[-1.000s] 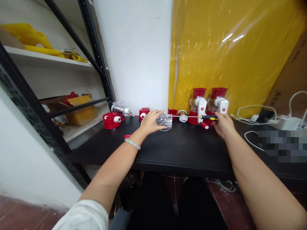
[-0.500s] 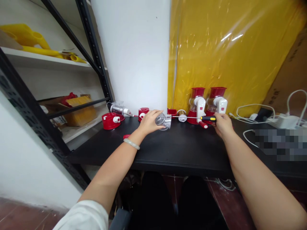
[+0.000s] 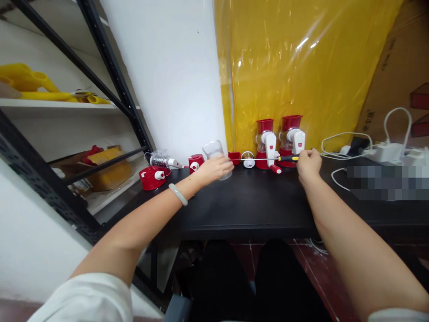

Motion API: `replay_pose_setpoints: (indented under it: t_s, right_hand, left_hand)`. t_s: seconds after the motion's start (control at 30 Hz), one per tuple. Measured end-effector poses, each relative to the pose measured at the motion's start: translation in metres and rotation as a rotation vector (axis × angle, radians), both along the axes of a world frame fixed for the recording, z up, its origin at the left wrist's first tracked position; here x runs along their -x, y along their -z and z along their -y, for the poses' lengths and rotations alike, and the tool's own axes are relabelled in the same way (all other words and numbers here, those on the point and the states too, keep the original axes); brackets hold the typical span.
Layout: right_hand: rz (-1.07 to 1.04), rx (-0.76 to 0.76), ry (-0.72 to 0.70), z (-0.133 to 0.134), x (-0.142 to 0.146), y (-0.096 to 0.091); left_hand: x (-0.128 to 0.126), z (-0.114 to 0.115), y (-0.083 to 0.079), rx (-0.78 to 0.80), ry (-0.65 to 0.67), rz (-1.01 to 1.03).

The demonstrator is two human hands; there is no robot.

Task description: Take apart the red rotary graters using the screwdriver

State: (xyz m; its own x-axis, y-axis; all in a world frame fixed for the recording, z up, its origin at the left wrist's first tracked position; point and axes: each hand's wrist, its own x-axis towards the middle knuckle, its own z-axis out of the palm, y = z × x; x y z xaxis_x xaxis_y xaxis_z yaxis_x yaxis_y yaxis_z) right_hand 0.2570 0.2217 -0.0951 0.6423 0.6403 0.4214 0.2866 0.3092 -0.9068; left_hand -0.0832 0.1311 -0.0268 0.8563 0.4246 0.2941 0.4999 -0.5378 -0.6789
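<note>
At the near side of the black table (image 3: 254, 205), the person's left hand (image 3: 214, 170) is curling round the foot of a clear cup (image 3: 212, 149), which is standing upright near the table's back edge. The right hand (image 3: 308, 163) is gripping a screwdriver (image 3: 288, 158), its shaft pointing left. Behind it, two red-and-white grinders (image 3: 266, 143) are standing assembled, while red parts (image 3: 152, 176) are lying loose at far left.

A black surface (image 3: 254, 201) runs across the middle of the frame. Behind it, a white wall (image 3: 167, 80) stands at centre, with glossy yellow plastic sheeting (image 3: 295, 58) to its right catching bright glare. A black metal rack (image 3: 110, 76) with white shelves (image 3: 50, 103) fills the left. Lower down, the floor (image 3: 301, 264) looks like dark red tile.
</note>
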Motion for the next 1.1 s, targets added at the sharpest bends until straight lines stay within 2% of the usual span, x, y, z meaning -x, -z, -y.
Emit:
replay_pose_setpoints:
  t_s: [0.1,0.3,0.57,0.77,0.97,1.1]
  right_hand:
    - [-0.026,0.022,0.071,-0.001,0.001,0.0]
    - [-0.009,0.025,0.079,-0.002,0.003,0.0]
    - [0.023,0.029,0.067,0.003,0.005,-0.005]
    - [0.019,0.045,0.065,0.001,0.004,-0.005]
    - [0.036,0.062,0.063,0.0,0.003,-0.004]
    - [0.042,0.067,0.072,0.004,0.004,-0.005]
  left_hand:
    - [-0.003,-0.005,-0.002,0.027,0.012,-0.055]
    - [-0.006,-0.01,0.002,0.109,0.02,-0.051]
    - [-0.014,-0.016,0.017,0.233,0.1,-0.055]
    - [-0.013,-0.018,0.028,0.214,0.088,-0.082]
    - [-0.011,-0.014,0.028,0.232,0.066,-0.068]
    - [0.0,0.001,0.026,0.227,0.068,0.051]
